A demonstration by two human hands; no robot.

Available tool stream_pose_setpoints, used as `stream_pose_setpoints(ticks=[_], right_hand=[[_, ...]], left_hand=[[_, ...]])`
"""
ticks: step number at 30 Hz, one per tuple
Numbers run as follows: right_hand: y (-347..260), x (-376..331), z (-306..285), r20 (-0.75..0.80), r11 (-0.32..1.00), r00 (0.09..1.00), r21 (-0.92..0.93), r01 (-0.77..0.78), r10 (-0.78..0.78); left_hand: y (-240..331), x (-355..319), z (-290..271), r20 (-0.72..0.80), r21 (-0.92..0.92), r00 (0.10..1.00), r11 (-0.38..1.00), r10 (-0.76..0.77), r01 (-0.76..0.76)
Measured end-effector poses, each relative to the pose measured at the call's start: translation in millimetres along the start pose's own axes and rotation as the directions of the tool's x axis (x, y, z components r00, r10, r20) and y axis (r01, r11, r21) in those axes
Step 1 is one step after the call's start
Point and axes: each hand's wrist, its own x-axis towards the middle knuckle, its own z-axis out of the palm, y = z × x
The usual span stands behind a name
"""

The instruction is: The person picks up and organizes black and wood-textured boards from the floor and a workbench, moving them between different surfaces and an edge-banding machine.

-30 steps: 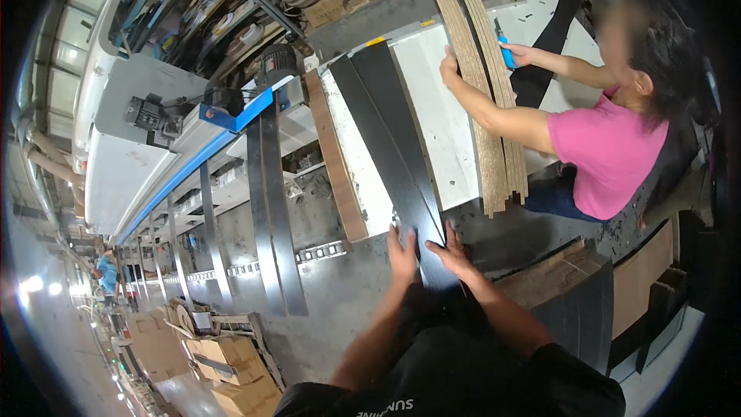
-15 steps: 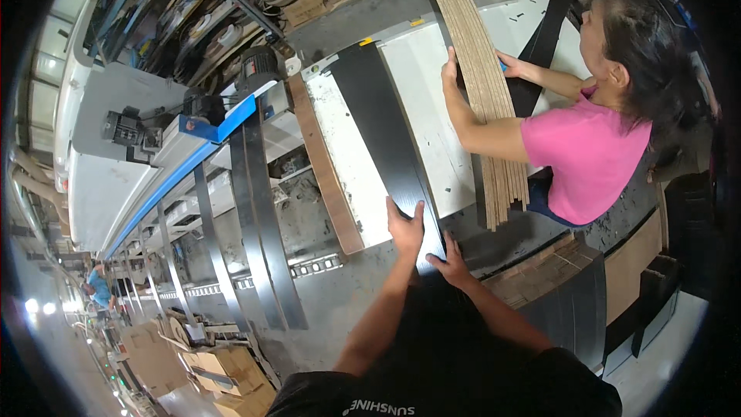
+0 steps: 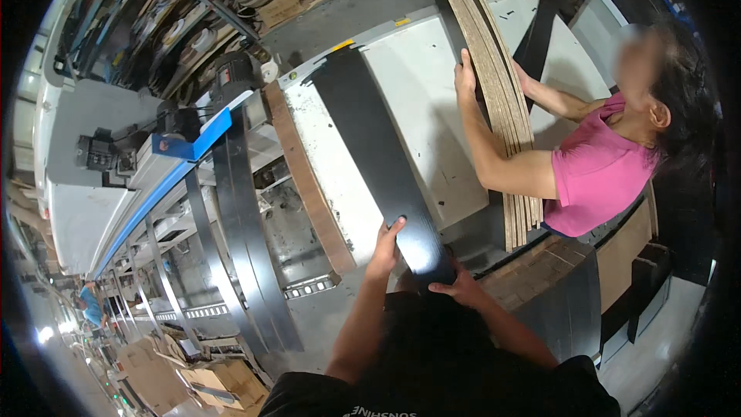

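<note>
Black with a satin sheen, the long, narrow panel (image 3: 378, 147) has its near end just before the person's body, where a bright reflection whitens its face. The right hand (image 3: 463, 287) is partly curled around the near right corner. Slightly farther up, the left hand (image 3: 386, 249) grips the left edge, thumb on the upper face and fingers mostly hidden; how tightly either hand grips, I cannot tell. The panel projects past the near edge of a white table (image 3: 417, 108) and lies across it to the far side, to the right of a brown strip (image 3: 309, 177). Across the table, a co-worker in a pink top (image 3: 606, 170) holds curved boards (image 3: 494, 93) with raw tan edges.

A second ago, two black lengths showed out of line, a seam running between them; now one even width shows. The right hand has moved from the upper face to the corner. The co-worker's blue tool, visible then, is now out of sight.
</note>
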Motion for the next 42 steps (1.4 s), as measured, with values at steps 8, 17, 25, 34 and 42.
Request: stream_pose_setpoints(ticks=[8, 17, 25, 34, 42], right_hand=[[-23, -23, -5, -0.051, 0.967, 0.999, -0.254, -0.030, 0.018], [-47, 50, -43, 0.095, 0.995, 0.993, 0.070, 0.066, -0.073], [-87, 98, -51, -0.256, 0.899, 0.871, -0.255, 0.357, -0.419], [-52, 78, -88, -0.196, 0.735, 0.808, -0.569, 0.367, -0.555], [-34, 75, -108, -0.103, 0.739, 0.844, -0.547, 0.394, -0.526]], left_hand=[[-15, -1, 16, 0.004, -0.043, 0.999, 0.998, 0.040, -0.040], [75, 55, 103, -0.141, 0.173, 0.970, 0.969, 0.200, -0.175], [118, 140, 149, -0.334, 0.693, 0.909, 0.718, 0.249, 0.058], [54, 162, 272, -0.385, 0.918, 0.765, 0.130, 0.517, 0.374], [66, 162, 271, -0.389, 0.919, 0.807, 0.125, 0.443, 0.374]])
